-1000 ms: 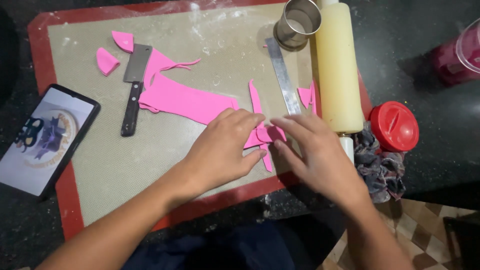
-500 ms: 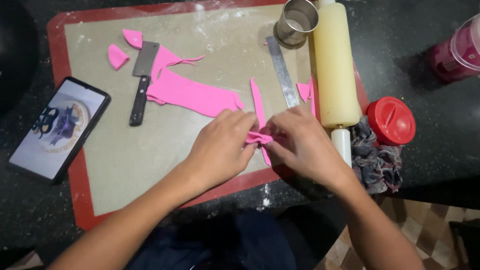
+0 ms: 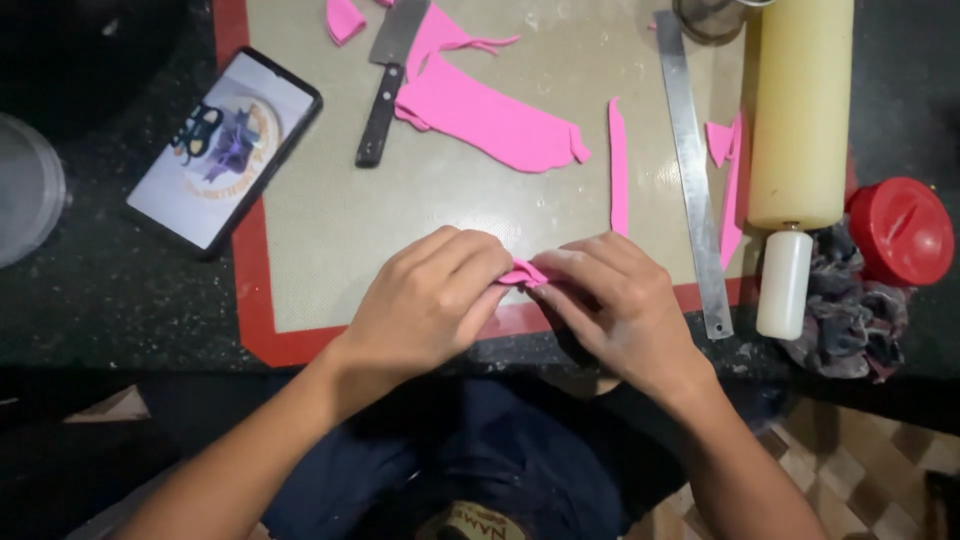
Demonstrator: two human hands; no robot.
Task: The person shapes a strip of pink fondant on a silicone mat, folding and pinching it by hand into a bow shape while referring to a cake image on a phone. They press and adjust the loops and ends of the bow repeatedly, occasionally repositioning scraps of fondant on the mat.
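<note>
Pinching and folding a small pink fondant piece [image 3: 524,274] between left hand [image 3: 425,300] and right hand [image 3: 610,300], fingers closed on it, above the mat's [image 3: 330,250] near edge; next, probably gentle, even shaping.

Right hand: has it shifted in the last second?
Yes. Pinching the pink dough strip, the right hand moved left, off the flat steel ruler's lower end, which it covered before.

My one camera, worn on the head, looks steeply down, close over the baking mat [image 3: 330,230] at the counter's near edge.
</note>
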